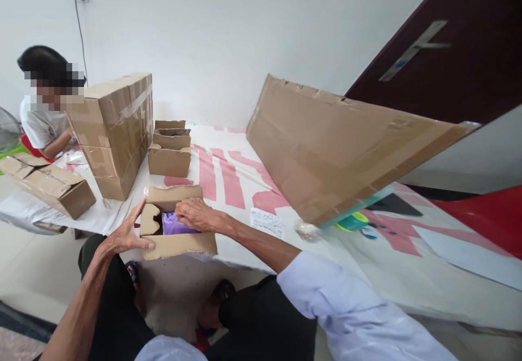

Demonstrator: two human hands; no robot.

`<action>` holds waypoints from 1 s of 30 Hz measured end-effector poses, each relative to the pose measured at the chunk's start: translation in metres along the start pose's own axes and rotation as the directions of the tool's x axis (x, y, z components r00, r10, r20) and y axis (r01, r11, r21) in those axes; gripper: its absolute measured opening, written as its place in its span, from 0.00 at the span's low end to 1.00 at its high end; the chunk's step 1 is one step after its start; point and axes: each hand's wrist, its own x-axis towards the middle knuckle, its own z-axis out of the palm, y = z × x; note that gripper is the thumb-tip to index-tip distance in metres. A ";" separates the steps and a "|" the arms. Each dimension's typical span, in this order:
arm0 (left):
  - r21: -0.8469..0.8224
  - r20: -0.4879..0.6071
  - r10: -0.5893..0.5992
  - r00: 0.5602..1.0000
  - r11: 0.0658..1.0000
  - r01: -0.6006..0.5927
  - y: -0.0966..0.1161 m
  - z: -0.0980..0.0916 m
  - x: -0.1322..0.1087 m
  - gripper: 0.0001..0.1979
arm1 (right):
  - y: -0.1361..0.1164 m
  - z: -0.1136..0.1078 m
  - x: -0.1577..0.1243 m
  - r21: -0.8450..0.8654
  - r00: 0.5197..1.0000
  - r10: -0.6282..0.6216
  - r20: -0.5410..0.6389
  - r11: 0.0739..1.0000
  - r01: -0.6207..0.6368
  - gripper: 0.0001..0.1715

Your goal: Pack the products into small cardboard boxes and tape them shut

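A small open cardboard box (179, 246) sits at the table's near edge, its flaps up. Inside it lies a shiny purple packet (171, 224). My left hand (126, 233) grips the box's left end, with the thumb on the front flap and the fingers toward the back. My right hand (198, 214) reaches over the box from the right, its curled fingers closed at the purple packet. Those fingertips are partly hidden, and the hand covers the packet's right part.
Behind the box stand more open small boxes (169, 162). Taped cartons (118, 127) are stacked to the left, near a closed carton (53, 181) and a seated person (41, 122). A large cardboard sheet (346, 143) leans at right, by a tape roll (353, 221) and a printed paper (266, 222).
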 end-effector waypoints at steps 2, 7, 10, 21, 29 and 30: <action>0.030 -0.002 0.000 1.000 1.000 0.000 0.001 -0.003 -0.001 0.71 | 0.007 -0.008 -0.005 0.129 0.992 -0.011 -0.128 0.991 0.028 0.10; 0.138 -0.100 0.114 0.988 0.985 -0.099 0.027 -0.017 0.006 0.66 | 0.016 -0.051 -0.014 0.450 0.945 -0.032 -0.327 0.874 0.185 0.08; 0.158 -0.080 0.204 0.976 0.969 -0.190 0.055 -0.019 0.022 0.68 | 0.015 -0.077 -0.015 0.563 0.918 -0.016 -0.397 0.785 0.257 0.06; -0.376 -0.330 0.139 0.934 0.888 -0.265 0.069 -0.019 0.067 0.53 | 0.040 -0.051 -0.031 0.819 0.834 0.241 -0.496 0.450 0.357 0.40; -0.328 -0.359 0.151 0.921 0.904 -0.276 0.091 -0.025 0.091 0.45 | 0.039 -0.029 -0.010 0.814 0.745 0.383 -0.546 0.452 0.364 0.47; -0.306 -0.365 0.154 0.918 0.912 -0.275 0.094 -0.028 0.098 0.44 | 0.046 -0.031 -0.005 0.809 0.730 0.399 -0.554 0.465 0.359 0.46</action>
